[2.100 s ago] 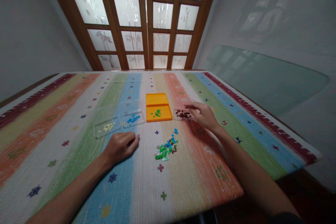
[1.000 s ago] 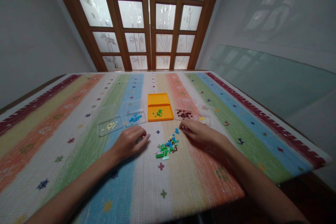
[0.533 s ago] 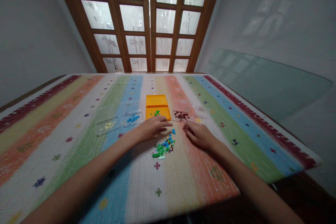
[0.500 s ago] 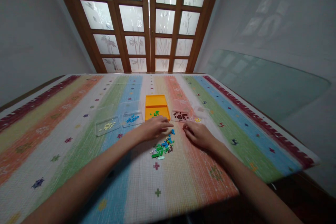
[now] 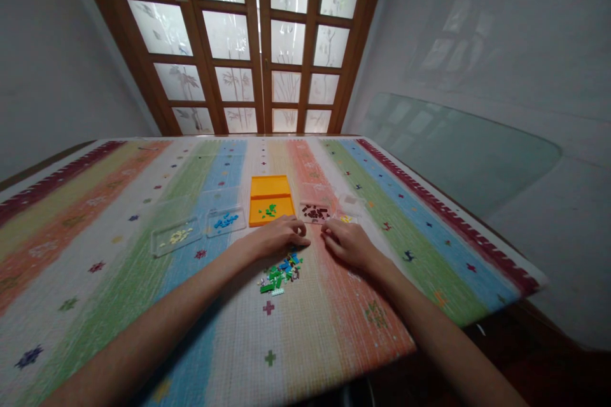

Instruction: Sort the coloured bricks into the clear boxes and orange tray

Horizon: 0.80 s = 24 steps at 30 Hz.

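My left hand is low over the cloth, between the orange case and a loose pile of small building bricks. Its fingers are bent together, and whatever they pinch is hidden. The pile is mostly green and blue, with a few brown and pale pieces. To the right, my right hand rests with curled fingers in front of a clear box of yellow pieces; what it holds does not show. Just beyond my left hand lies the open orange case, with several green bricks in its near half.
Left of the case stand clear boxes with blue bricks and cream bricks. A clear box of dark brown bricks sits on its right. The striped tablecloth covers the table, whose near edge drops off below my right forearm.
My left fingers have bent down over the spot where a blue brick lay apart from the pile, hiding it. My right hand stays close by. The whole view has shifted slightly.
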Motion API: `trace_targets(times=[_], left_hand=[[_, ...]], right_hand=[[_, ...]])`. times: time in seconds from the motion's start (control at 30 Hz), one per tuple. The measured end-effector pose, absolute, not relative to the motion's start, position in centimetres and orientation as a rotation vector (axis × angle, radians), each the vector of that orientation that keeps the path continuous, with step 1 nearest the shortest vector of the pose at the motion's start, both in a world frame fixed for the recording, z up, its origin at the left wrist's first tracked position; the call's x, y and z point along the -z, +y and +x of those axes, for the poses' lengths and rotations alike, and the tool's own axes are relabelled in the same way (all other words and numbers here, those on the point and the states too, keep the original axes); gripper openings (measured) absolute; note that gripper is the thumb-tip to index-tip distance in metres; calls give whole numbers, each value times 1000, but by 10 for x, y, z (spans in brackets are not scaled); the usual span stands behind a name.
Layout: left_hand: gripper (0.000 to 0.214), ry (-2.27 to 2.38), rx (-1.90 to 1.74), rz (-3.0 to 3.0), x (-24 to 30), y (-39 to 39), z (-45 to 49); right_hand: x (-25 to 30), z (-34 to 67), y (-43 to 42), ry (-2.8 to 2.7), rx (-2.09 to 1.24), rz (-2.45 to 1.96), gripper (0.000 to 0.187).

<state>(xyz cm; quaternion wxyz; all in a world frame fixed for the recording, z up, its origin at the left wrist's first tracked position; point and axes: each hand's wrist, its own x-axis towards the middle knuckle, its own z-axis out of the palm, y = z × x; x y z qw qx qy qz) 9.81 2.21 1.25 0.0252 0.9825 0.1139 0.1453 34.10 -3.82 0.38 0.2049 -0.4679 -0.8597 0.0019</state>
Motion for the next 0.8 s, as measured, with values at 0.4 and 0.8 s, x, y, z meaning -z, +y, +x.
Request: trace_targets(times=[0.4,0.8], left_hand=[[19,417,-486,3146,-10,7,99],[17,488,-403,3169,-7,6,99]], right_hand=[[-4,342,-38,-2447,29,-1281,14],[-4,343,-37,-2456,14,-1273,14]])
